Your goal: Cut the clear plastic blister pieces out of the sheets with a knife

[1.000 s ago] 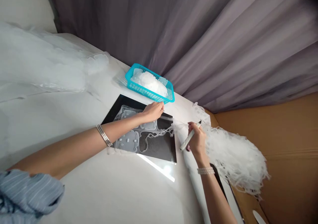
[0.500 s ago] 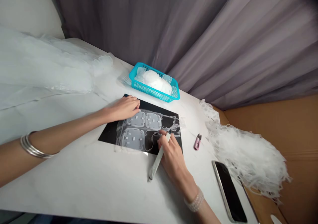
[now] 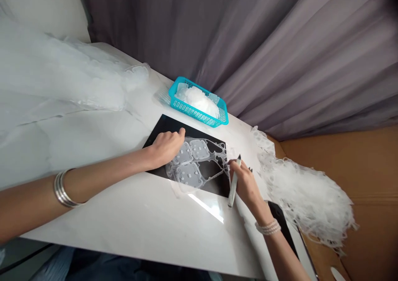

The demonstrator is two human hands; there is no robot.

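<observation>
A translucent rubbery sheet of moulded pads (image 3: 192, 164) lies on a black mat (image 3: 161, 129) on the white table (image 3: 130, 214). My left hand (image 3: 166, 146) is closed, with its knuckles and fingertips pressing the sheet's left edge. My right hand (image 3: 245, 183) grips a slim white pen-like tool (image 3: 233, 185) with a dark tip. That tip touches the thin trim web (image 3: 222, 158) at the sheet's right side.
A turquoise basket (image 3: 199, 113) of white pieces stands behind the mat. A fluffy heap of white trim strands (image 3: 304, 198) lies at the right over a brown cardboard box (image 3: 367, 198). A dark phone (image 3: 281, 223) peeks out beside my right wrist. Clear plastic bags (image 3: 62, 81) cover the far left. A grey curtain (image 3: 248, 44) hangs behind.
My right hand moved from the sheet's lower middle to its right edge with the tool. My left hand curled at the sheet's left edge. The view shifted, hiding the small pink snips.
</observation>
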